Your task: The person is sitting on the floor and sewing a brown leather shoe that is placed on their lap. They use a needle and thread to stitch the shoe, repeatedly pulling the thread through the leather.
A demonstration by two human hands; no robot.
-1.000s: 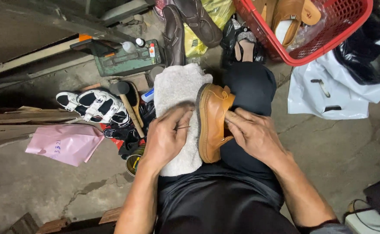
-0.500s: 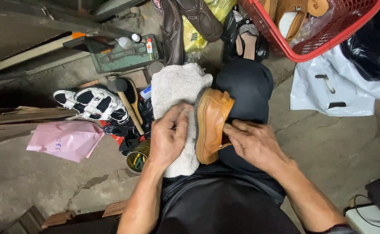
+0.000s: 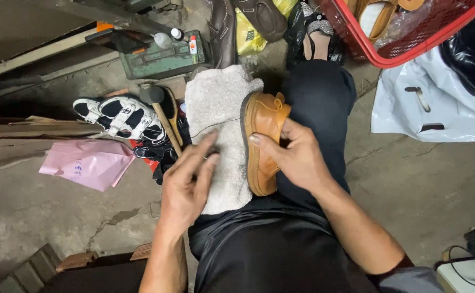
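The head camera looked down on a cracked concrete floor (image 3: 427, 179) crowded with shoe-repair clutter. A white towel (image 3: 218, 114) lay over the person's left thigh, and a tan leather shoe (image 3: 262, 141) stood on its side along the towel's right edge, resting against the dark trousers (image 3: 319, 92) of the right leg, sole towards the towel.

The right hand (image 3: 297, 157) was curled loosely over the shoe's upper, thumb pressing near the sole edge and fingers wrapped round the far side, so it held the shoe in place. The left hand (image 3: 186, 187) was open, fingers spread and slightly bent, hovering over or lightly touching the towel just beside the shoe; it gripped nothing that could be seen.

To the left of the towel lay a wooden-handled hammer (image 3: 159, 108), a pair of black-and-white sandals (image 3: 121, 116) and a pink plastic bag (image 3: 88, 165). Further up sat a green metal box (image 3: 161, 57) with small bottles on it. A red plastic basket (image 3: 411, 32) stood at the top right, above a white plastic bag (image 3: 427, 103).
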